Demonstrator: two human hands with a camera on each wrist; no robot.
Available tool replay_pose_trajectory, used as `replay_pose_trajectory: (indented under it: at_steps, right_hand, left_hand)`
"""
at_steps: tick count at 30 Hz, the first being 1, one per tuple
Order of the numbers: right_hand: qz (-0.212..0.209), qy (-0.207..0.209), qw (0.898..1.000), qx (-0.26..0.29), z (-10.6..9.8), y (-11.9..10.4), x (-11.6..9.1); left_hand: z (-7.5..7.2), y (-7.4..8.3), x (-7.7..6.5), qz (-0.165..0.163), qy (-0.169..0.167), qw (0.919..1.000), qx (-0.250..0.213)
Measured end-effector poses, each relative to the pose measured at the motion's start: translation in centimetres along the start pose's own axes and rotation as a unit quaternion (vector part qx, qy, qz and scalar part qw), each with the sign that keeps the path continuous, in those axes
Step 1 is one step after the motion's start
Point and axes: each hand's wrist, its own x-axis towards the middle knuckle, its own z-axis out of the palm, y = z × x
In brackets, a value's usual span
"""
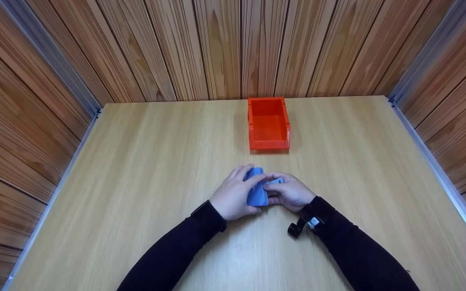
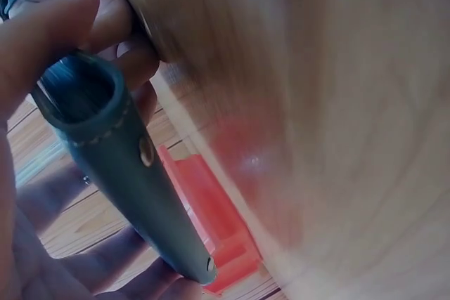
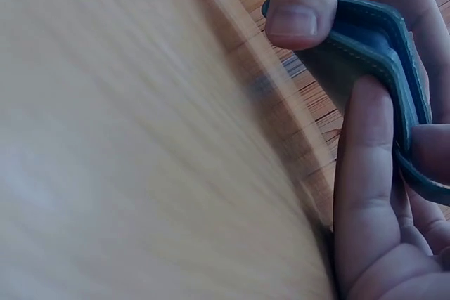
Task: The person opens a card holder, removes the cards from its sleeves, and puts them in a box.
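A small blue leather pouch (image 1: 258, 196) with stitched edges is held between both hands, over the middle of the table. My left hand (image 1: 233, 197) grips its left side, thumb on the near part and fingers at the far end. On the right, my right hand (image 1: 293, 193) pinches a strip at the pouch's edge between thumb and fingers. In the left wrist view the pouch (image 2: 137, 184) shows an open mouth and two metal studs. The right wrist view shows the pouch's (image 3: 329, 72) layered edges parted; its inside is mostly hidden.
An orange-red open-front bin (image 1: 268, 144) stands beyond the hands near the back wall. Wood-panelled walls (image 1: 217, 48) with metal edging enclose the light wooden table (image 1: 136, 169). A small black device (image 1: 295, 229) juts from the right wrist strap.
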Motion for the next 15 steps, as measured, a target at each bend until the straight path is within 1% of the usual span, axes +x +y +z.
replay_pose_trajectory:
  at_steps: [4, 8, 12, 15]
  right_hand:
    - [-0.004, 0.0, 1.0, 0.0, 0.0, 0.0, 0.0]
    - [-0.009, 0.005, 1.0, 0.003, 0.0, -0.1, 0.0]
    - [-0.008, 0.018, 1.0, -0.003, 0.0, -0.2, 0.0]
    - [-0.005, 0.044, 0.999, -0.015, -0.1, -0.3, -0.1]
  left_hand:
    - [-0.3, -0.2, 0.0, -0.004, 0.006, 0.9997, -0.022]
    - [-1.1, -0.5, 0.1, -0.018, 0.01, 0.9976, -0.067]
    - [-2.2, -1.2, 0.0, -0.037, 0.009, 0.992, -0.121]
    - [-3.2, -2.0, -0.1, -0.047, -0.004, 0.9871, -0.153]
